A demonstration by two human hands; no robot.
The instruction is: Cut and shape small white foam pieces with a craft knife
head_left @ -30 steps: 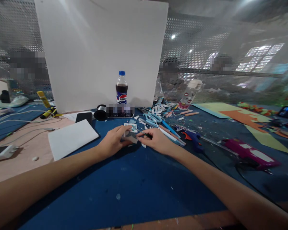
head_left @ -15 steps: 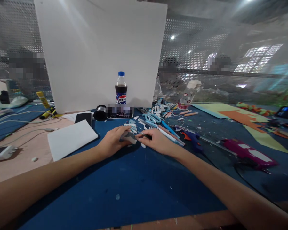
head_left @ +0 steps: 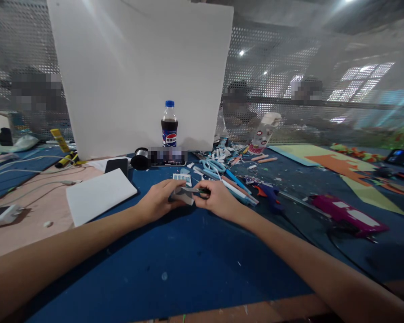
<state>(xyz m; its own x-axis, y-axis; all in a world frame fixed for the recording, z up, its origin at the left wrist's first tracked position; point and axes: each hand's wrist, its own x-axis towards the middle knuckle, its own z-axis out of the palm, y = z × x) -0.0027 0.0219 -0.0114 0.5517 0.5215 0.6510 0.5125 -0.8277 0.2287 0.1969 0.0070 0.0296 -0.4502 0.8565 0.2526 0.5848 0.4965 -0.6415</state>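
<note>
My left hand (head_left: 160, 197) is closed around a small greyish-white folded piece (head_left: 186, 196), thin-walled like card or foam board. Close to its right, my right hand (head_left: 217, 197) pinches a slim tool with a dark handle (head_left: 204, 190) and a pale metal tip; whether it is a knife or tweezers I cannot tell. The metal tip points left, across the top of the white piece. Just behind the hands lies a small white tile with blue-green marks (head_left: 182, 179). My fingers hide part of the piece and of the tool.
A cola bottle (head_left: 169, 130), a phone (head_left: 168, 158) and a black spool (head_left: 140, 159) stand at the back. Light-blue scissors (head_left: 212, 167), pens and paper scraps crowd the right, near a blue glue gun (head_left: 271, 197). A white sheet (head_left: 101, 195) lies left.
My right hand has tilted the tool, so its metal tip now lies flatter across the white piece. The piece has turned slightly, and the marked tile behind shows more fully.
</note>
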